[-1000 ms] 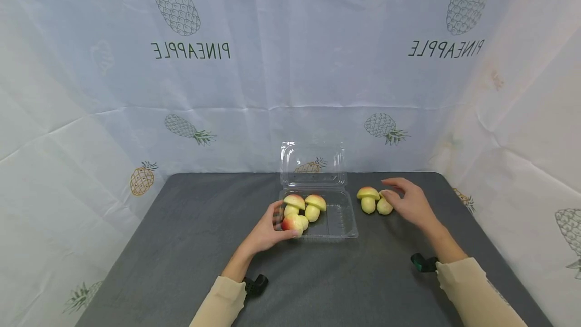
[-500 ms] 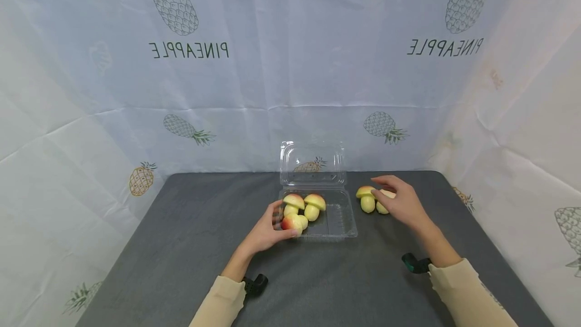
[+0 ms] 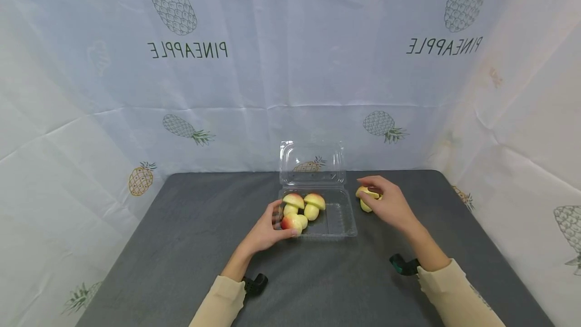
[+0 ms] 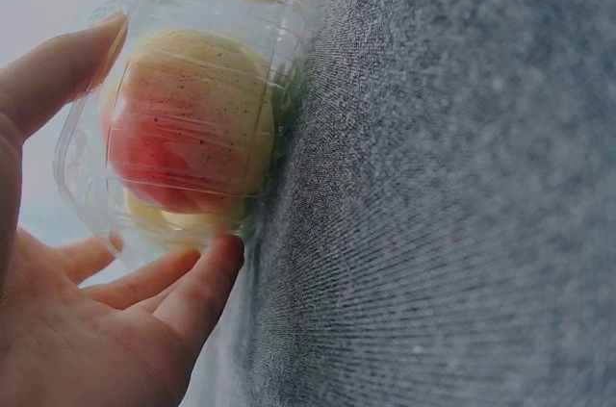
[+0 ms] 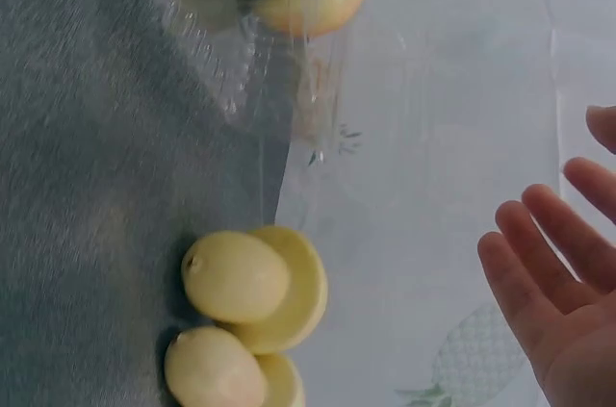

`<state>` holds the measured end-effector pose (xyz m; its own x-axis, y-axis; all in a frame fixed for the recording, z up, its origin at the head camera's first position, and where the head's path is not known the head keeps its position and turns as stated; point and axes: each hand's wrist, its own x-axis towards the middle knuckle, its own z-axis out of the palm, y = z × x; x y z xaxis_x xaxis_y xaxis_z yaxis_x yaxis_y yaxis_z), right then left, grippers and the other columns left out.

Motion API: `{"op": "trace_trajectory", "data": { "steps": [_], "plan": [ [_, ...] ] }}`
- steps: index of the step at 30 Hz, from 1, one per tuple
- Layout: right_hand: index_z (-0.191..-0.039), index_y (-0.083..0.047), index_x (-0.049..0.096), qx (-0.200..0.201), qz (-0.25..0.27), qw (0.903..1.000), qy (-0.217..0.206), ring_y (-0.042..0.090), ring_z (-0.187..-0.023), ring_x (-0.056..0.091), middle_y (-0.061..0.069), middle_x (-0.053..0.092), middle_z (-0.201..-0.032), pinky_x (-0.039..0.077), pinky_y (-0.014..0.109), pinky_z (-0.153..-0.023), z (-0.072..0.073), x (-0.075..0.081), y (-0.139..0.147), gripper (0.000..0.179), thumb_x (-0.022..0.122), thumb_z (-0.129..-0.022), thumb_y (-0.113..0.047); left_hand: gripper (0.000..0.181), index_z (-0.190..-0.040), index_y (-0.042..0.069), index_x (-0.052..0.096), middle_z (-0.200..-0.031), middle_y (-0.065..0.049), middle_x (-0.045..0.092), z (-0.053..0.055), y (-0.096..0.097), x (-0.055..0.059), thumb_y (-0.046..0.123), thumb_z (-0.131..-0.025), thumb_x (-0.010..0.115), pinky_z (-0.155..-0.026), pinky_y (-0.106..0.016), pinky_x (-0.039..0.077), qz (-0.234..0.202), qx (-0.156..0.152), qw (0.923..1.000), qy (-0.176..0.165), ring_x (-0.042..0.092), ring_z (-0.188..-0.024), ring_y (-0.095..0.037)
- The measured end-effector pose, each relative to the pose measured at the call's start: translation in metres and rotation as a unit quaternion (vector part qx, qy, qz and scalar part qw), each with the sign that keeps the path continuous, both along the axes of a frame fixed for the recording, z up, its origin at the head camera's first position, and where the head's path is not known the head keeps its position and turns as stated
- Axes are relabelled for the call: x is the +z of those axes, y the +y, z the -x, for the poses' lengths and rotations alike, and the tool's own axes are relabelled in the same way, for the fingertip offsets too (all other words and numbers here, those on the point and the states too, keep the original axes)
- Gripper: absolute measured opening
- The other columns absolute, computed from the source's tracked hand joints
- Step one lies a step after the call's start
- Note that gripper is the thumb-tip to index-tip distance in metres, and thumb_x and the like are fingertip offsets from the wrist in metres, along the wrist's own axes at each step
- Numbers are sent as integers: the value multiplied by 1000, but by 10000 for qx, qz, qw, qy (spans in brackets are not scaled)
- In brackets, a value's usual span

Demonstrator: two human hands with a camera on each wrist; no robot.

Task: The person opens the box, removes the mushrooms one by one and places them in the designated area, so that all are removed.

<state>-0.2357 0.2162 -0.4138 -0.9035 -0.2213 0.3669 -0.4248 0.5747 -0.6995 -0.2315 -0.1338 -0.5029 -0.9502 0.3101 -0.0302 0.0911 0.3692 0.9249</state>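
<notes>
Head view, clamshell box: clear plastic, on the dark grey desk, lid raised at the far edge.
Boxed mushrooms: three yellow mushroom-shaped pieces, caps tinged red; far-left mushroom and far-right mushroom side by side, front mushroom at the near left.
Left-hand grip: holding the box at its near left corner, thumb on the near side, fingers along the left.
Right-hand grip: right of the box, thumb and fingers parted, partly covering the inner loose mushroom.
Backdrop cloth: pale, printed with pineapples and mirrored lettering.
Left wrist view, front mushroom: red-and-yellow cap seen through the clear wall.
Left-hand grip: thumb tip and fingertips against the box, fingers bent.
Right wrist view, loose mushrooms: inner one and outer loose mushroom close together on the desk, near the box.
Right-hand grip: spread, visible fingers extended, apart from both.
</notes>
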Motion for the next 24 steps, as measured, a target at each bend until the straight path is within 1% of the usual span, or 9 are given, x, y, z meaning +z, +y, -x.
{"op": "trace_trajectory", "data": {
  "steps": [5, 9, 16, 24],
  "plan": [
    [-131, -3, 65, -18, 79, 10000, 3, 41, -118, 60, 18, 63, -130, 50, 57, -100, 0, 1, -10, 36, 72, -97, -16, 101, -160, 13, 23, -152, -20, 36, 0, 0, -1, 41, -84, 84, -106, -54, 46, 29, 21, 10000, 0, 47, -136, -39],
    [-131, -3, 65, 34, 218, 9997, -42, 39, -118, 60, 18, 63, -130, 49, 56, -101, 0, 2, -18, 37, 72, -97, -17, 101, -160, 14, 23, -153, -20, 35, 1, 1, -1, 42, -84, 84, -106, -54, 46, 43, 40, 10000, -2, 47, -136, -39],
    [-131, 1, 63, 198, 319, 9993, -89, 42, -120, 58, 20, 62, -130, 48, 57, -102, 3, -2, -29, 39, 71, -98, -18, 100, -160, 13, 22, -153, -21, 35, 1, 1, -1, 39, -85, 84, -105, -55, 46, -41, 17, 10000, -49, 46, -137, -41],
    [-132, -3, 65, 172, 282, 9990, -313, 37, -119, 60, 17, 62, -130, 50, 54, -101, 7, -5, -42, 40, 72, -98, -24, 102, -160, 13, 22, -154, -21, 33, 1, 0, -1, 41, -85, 84, -105, -55, 46, -9, 19, 10000, -61, 45, -137, -41]
  ]
}}
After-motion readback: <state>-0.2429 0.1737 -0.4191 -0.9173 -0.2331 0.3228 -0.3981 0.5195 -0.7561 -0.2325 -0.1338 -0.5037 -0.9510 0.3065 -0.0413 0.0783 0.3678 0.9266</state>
